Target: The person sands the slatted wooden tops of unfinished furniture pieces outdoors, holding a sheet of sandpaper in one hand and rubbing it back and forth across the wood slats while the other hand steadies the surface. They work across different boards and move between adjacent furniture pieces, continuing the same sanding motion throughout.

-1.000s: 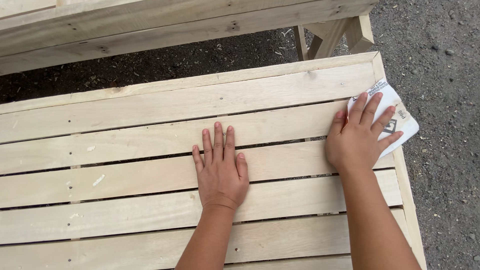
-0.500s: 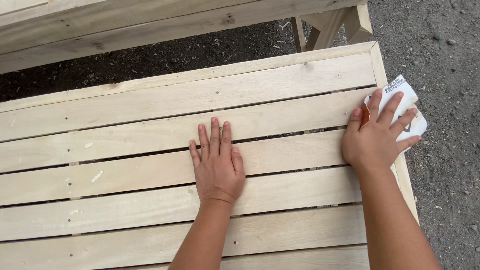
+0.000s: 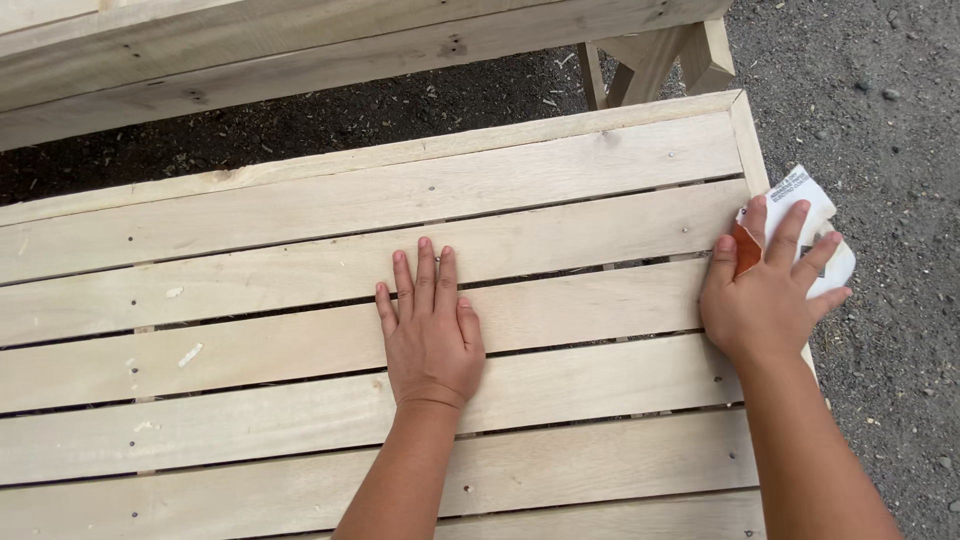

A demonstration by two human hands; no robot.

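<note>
At frame edge (image 3: 748,130), right hand (image 3: 762,300) slid sandpaper (image 3: 800,225) outward; left hand (image 3: 430,325) unmoved.

i see a pale, unpainted slatted wooden panel (image 3: 560,230), a folded sandpaper sheet (image 3: 800,215) white-backed with rust-orange grit, and dark grey speckled gravel ground (image 3: 880,90).
</note>
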